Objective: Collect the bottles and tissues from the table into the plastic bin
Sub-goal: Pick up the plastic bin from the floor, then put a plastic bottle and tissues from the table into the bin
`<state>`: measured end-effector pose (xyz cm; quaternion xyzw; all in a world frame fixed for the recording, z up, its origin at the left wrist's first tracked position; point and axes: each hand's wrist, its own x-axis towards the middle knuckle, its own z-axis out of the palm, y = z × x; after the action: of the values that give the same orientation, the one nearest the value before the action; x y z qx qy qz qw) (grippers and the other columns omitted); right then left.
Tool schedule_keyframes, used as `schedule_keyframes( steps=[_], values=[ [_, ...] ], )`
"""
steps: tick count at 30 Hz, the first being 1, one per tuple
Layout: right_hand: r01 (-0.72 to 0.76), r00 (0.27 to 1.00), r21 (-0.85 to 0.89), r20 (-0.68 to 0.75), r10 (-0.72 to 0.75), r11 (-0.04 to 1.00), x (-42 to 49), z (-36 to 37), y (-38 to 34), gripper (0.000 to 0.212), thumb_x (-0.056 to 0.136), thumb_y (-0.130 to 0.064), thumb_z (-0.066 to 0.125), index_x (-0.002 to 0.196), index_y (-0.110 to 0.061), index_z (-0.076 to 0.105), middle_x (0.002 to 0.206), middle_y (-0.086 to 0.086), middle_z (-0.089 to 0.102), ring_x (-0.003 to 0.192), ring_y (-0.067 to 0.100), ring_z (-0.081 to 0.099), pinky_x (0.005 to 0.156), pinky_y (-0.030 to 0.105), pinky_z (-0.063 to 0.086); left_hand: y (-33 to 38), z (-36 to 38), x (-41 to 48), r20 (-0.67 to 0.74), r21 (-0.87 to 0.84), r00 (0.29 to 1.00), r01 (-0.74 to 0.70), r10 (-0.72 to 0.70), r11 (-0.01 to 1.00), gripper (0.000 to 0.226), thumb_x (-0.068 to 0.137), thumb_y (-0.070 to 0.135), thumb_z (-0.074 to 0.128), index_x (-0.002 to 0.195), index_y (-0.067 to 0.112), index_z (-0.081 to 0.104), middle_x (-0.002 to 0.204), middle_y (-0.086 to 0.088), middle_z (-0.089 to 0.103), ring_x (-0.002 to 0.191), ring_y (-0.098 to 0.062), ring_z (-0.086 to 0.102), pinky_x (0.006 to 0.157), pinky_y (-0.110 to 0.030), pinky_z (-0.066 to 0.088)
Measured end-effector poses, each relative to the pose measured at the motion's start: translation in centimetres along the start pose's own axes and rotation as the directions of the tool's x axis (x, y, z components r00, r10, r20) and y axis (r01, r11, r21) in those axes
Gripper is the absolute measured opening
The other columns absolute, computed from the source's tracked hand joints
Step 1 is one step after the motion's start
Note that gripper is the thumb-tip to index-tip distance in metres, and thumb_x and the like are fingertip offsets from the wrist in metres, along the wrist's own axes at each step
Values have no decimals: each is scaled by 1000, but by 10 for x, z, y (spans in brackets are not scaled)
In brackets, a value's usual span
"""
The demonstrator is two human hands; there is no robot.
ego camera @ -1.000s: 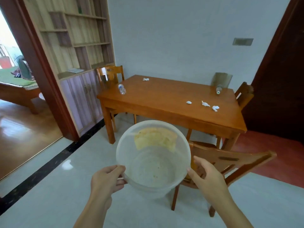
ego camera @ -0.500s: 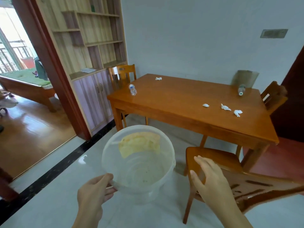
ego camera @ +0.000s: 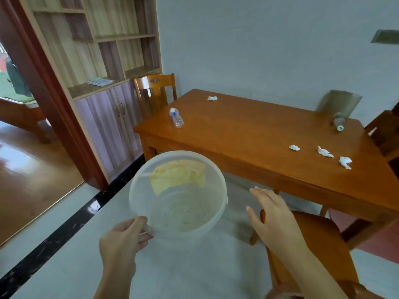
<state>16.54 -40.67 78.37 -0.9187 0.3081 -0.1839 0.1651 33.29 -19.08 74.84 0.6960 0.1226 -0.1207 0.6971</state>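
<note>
left hand [ego camera: 121, 240] grips round translucent plastic bin [ego camera: 178, 196] | right hand [ego camera: 274, 221] spread, empty | nearest clear plastic bottle [ego camera: 177, 117] lies ahead, long axis pointing away; left hand nearer

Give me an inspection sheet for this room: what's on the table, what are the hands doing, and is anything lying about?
Surface: glossy wooden table against the wall.
Job's things: left bottle and right bottle, both lying down; far tissue alone; right tissues grouped three together; translucent plastic bin holds no bottle or tissue, and has a yellowish patch on its wall.
Clutter: papers on the cabinet.
Grippers: left hand grips the bin's near rim; right hand is open, apart from the bin.
Cables: nothing seen.
Surroundings: near chair, far chair, right chair, door frame at left.
</note>
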Motion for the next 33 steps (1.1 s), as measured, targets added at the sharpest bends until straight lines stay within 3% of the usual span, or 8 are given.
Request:
schedule_keyframes(
  steps=[4,10,16,18,20,23,29,33],
  values=[
    [-10,1000,3,23,9,1000,48,22,-8,48,87,-31,53,132,-21,39,137,-4,44,127,11,36,104,26,29,17,21,53,-33,-4,999,-3,3,1000,7,74,5,70,80,3,68,68,-16,69,58,-26,68,54,-28,49],
    [-10,999,37,31,9,999,132,54,-3,48,86,-31,54,131,-22,40,135,-5,45,125,11,36,102,25,30,47,63,127,-104,14,994,-43,44,999,6,74,8,72,77,7,68,68,-13,69,52,-22,68,50,-26,48],
    [35,998,76,50,-39,997,237,88,16,46,84,-23,59,128,-15,46,130,2,51,121,17,42,100,30,33,84,120,193,-172,124,972,-143,163,982,23,76,15,72,94,1,69,78,-13,71,51,-19,68,55,-29,53],
    [57,996,74,63,-61,996,274,97,17,46,84,-23,59,127,-14,47,129,4,52,120,19,43,99,32,36,102,139,208,-221,216,942,-203,251,955,25,78,19,71,98,3,69,67,-4,72,53,-20,68,65,-37,58],
    [89,992,76,86,-95,993,310,105,14,46,84,-25,58,127,-14,46,131,4,51,121,19,43,100,33,36,118,156,219,-236,367,894,-280,380,887,16,80,22,67,86,8,70,50,8,66,55,-21,67,70,-43,58],
    [152,980,92,115,-163,984,360,118,6,45,86,-27,55,128,-14,45,132,4,50,122,21,43,100,33,36,135,177,237,-227,500,835,-342,502,796,17,83,23,64,70,12,63,43,2,60,55,-22,63,72,-45,55],
    [219,953,139,183,-242,966,433,151,-21,47,87,-33,52,131,-20,41,136,1,46,124,19,40,101,34,36,154,195,285,-299,495,802,-333,517,802,8,84,24,64,80,17,65,56,0,65,53,-20,64,67,-44,57],
    [267,940,175,171,-296,948,478,176,-37,47,87,-28,54,130,-16,42,133,4,48,123,20,40,100,34,36,169,204,328,-335,478,773,-354,539,804,14,80,24,66,85,11,69,57,3,65,50,-17,63,60,-32,55]
  ],
)
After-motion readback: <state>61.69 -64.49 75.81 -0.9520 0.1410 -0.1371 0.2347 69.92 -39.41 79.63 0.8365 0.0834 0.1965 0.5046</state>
